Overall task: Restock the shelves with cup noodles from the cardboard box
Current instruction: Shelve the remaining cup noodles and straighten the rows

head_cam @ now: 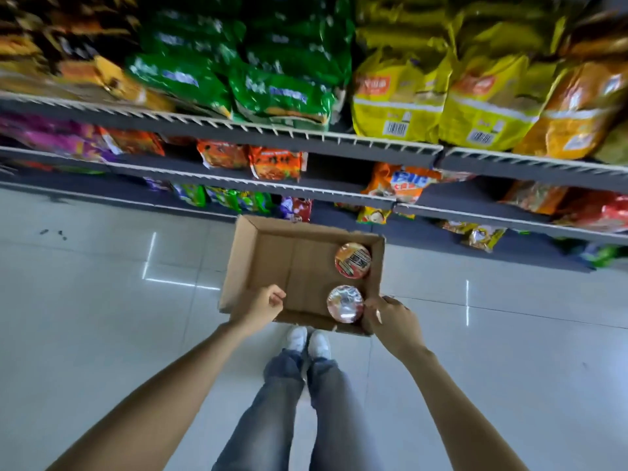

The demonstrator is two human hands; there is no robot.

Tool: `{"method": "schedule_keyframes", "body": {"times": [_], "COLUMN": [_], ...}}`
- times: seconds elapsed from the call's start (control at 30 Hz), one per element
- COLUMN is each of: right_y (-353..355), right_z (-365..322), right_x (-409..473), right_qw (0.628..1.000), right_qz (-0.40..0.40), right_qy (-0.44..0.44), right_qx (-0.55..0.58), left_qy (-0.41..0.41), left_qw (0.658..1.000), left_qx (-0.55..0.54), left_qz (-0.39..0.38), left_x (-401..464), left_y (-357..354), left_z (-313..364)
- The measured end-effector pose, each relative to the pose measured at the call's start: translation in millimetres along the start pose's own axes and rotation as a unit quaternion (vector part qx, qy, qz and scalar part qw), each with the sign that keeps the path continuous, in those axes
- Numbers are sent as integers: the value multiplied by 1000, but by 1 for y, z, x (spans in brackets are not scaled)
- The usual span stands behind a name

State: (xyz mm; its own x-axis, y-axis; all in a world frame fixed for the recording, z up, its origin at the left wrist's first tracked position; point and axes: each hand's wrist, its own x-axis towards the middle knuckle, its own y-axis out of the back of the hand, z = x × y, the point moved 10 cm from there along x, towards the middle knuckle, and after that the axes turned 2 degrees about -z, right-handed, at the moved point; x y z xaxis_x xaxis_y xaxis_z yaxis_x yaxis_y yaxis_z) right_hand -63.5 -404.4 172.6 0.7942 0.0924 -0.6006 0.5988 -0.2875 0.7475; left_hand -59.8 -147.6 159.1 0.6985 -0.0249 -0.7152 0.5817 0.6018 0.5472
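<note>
An open cardboard box [272, 253] lies on the floor in front of the shelves. Two cup noodles with red and white lids stand along its right side: one at the far right [352, 260], one at the near right [344, 302]. My right hand [390, 317] is at the near cup's right side, fingers and thumb curled onto its rim by the box's near right corner. My left hand [263, 305] hovers over the box's near left part, fingers curled into a fist with nothing seen in it.
Grey shelves [339, 144] with white wire edges rise behind the box, stacked with green [272, 90], yellow [401, 96] and orange noodle packets. Glossy white floor tiles [102, 300] spread to both sides. My legs and white shoes [307, 341] stand just behind the box.
</note>
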Motion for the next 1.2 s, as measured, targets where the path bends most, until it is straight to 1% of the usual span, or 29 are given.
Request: {"method": "schedule_keyframes", "body": {"times": [0.03, 0.1, 0.17, 0.3, 0.43, 0.5, 0.6, 0.67, 0.77, 0.87, 0.9, 0.97, 1.0, 1.03, 1.07, 1.13, 1.2], "right_y": [-7, -20, -35, -75, -119, -144, -190, -223, -269, -307, -316, -327, -330, -332, -330, -324, -322], "right_z": [7, 19, 29, 48, 58, 65, 76, 77, 71, 71, 73, 80, 83, 84, 82, 75, 71], "right_x": [7, 25, 46, 108, 182, 221, 277, 313, 363, 407, 421, 440, 446, 451, 454, 455, 452], "right_qw": [1000, 1000, 999, 994, 981, 975, 956, 934, 881, 825, 801, 755, 743, 742, 752, 772, 779], "right_qz": [-3, -13, -25, -50, -77, -83, -101, -110, -111, -113, -103, -94, -97, -102, -107, -124, -142], "right_qy": [1, 9, 23, 68, 125, 139, 158, 199, 276, 315, 317, 319, 321, 321, 319, 321, 325], "right_qx": [-5, -12, -33, -75, -129, -155, -224, -275, -368, -456, -496, -566, -580, -580, -567, -535, -517], "left_qy": [12, 23, 28, 34, 74, 95, 114, 127, 140, 158, 157, 128, 111, 111, 124, 152, 171], "left_qw": [1000, 999, 999, 997, 988, 982, 976, 973, 976, 980, 982, 990, 992, 990, 986, 977, 967], "left_qx": [5, -20, -46, -62, -128, -160, -182, -183, -155, -114, -94, -51, -41, -49, -71, -127, -171], "left_qz": [-9, -23, -9, 32, 40, 43, 37, 52, 60, 51, 36, -16, -46, -70, -83, -77, -78], "left_x": [10, 29, 48, 100, 166, 200, 252, 284, 325, 361, 374, 392, 399, 401, 403, 402, 399], "left_y": [-11, -36, -58, -105, -168, -203, -255, -282, -319, -355, -367, -389, -398, -404, -408, -407, -409], "left_z": [-3, -8, -12, -23, -52, -67, -83, -95, -110, -129, -134, -134, -132, -132, -135, -142, -145]}}
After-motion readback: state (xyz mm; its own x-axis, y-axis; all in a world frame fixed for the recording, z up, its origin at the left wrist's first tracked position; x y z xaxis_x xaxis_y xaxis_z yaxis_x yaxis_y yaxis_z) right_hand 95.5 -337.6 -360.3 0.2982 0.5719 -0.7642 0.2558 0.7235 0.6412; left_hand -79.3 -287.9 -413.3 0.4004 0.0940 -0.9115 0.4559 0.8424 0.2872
